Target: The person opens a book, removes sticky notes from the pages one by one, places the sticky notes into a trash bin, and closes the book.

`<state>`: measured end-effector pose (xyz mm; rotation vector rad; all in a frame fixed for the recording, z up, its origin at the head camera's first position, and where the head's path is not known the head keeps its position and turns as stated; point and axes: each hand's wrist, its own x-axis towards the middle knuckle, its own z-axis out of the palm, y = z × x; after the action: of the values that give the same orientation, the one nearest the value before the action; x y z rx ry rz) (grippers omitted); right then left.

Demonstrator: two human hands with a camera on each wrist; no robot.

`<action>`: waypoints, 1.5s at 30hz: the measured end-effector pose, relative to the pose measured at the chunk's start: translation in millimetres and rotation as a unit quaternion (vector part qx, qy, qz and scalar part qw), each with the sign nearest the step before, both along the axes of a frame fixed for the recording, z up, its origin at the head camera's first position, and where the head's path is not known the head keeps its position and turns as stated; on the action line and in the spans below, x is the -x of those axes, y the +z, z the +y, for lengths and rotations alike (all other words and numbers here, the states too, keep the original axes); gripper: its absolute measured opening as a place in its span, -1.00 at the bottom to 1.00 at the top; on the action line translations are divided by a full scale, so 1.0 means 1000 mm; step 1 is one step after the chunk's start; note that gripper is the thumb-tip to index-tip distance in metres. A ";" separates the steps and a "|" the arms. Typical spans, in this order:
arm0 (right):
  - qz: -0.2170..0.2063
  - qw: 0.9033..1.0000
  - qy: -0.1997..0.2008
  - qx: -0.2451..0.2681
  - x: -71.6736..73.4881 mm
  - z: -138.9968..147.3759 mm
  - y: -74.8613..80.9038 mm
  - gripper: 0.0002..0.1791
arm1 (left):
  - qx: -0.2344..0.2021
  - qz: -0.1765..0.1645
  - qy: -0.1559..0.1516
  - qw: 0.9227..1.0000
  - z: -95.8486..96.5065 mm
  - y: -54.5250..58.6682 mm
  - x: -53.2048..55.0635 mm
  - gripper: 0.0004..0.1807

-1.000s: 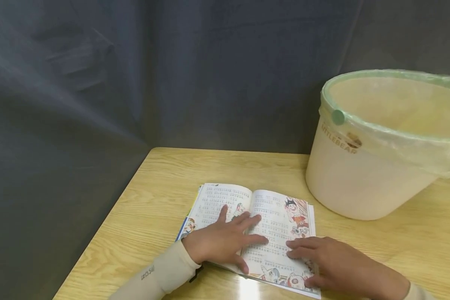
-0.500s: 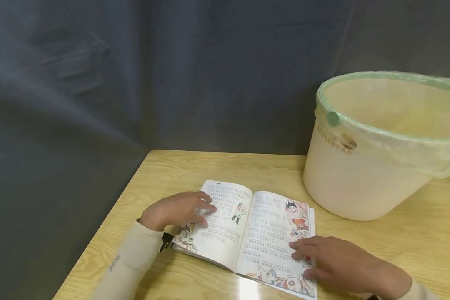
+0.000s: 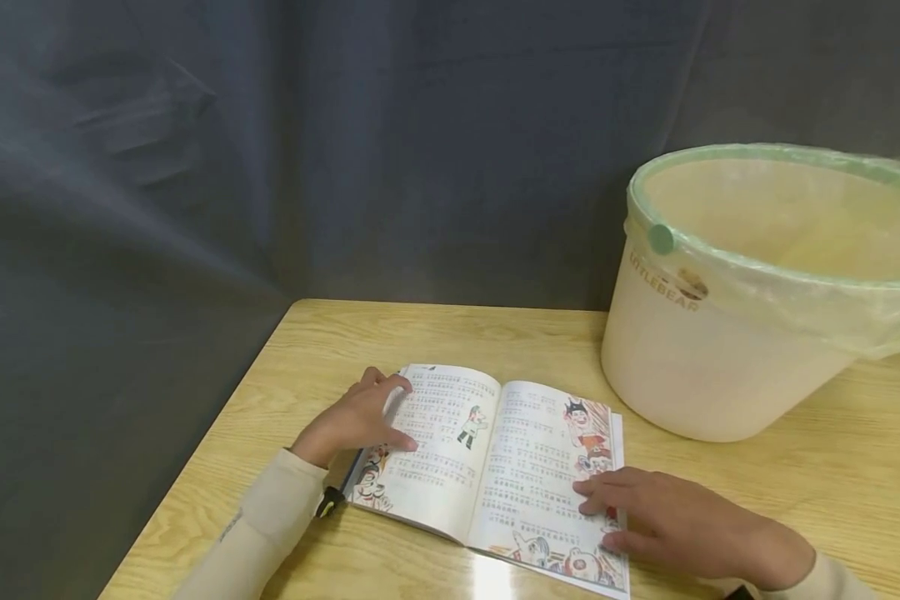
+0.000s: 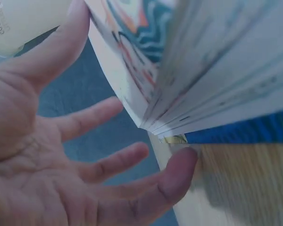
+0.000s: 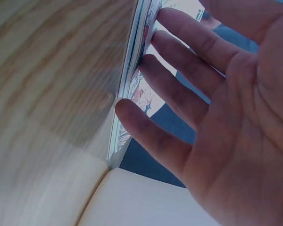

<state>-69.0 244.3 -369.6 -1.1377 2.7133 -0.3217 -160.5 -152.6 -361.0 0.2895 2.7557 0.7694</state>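
Note:
An illustrated book (image 3: pixel 438 492) lies spread on the table, printed text and cartoon figures on both pages. At its left edge is my left hand (image 3: pixel 348 423), fingers apart and thumb over the left page. In the left wrist view the thumb (image 4: pixel 68 44) meets a page edge of the book (image 4: pixel 226 70), whose pages fan slightly; the other fingers are beside the edge, not curled round it. My right hand (image 3: pixel 671 518) rests on the lower right margin of the right page. The right wrist view shows its fingers (image 5: pixel 153 139) extended along the book's edge.
A pale bin (image 3: pixel 712 367) marked LITTLEBEAR, with a green rim and a clear plastic liner, stands behind and to the right of the book. Dark cloth (image 3: pixel 450 167) hangs behind the wooden table (image 3: pixel 360 333) and along its left side.
My left hand was spread across the book's middle; it has moved left to the left page's outer edge, uncovering both pages. My right hand has hardly moved.

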 end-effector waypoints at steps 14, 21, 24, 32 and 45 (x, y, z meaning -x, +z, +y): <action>0.032 0.999 0.007 -0.004 -0.001 -0.003 -0.002 -0.66 | -0.072 0.004 0.076 0.994 0.002 0.005 0.005 0.02; 0.025 1.000 0.005 -0.002 -0.002 -0.004 -0.003 -0.65 | -0.170 -0.046 0.090 0.980 -0.006 0.000 0.011 0.05; 0.032 0.999 0.012 0.002 -0.002 -0.005 -0.003 -0.67 | -0.209 -0.077 0.104 0.969 -0.014 0.000 0.014 0.06; 0.045 0.999 0.019 0.010 0.000 -0.003 -0.003 -0.62 | -0.305 -0.155 0.020 0.939 -0.030 0.016 0.012 0.18; -0.008 0.997 -0.073 0.011 -0.003 0.004 0.009 -0.49 | -0.324 -0.135 -0.062 0.934 -0.038 0.044 0.002 -0.01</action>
<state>-66.2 248.4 -360.8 -0.9389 2.7924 -0.3798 -162.5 -190.9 -317.2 0.4362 2.1334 1.5377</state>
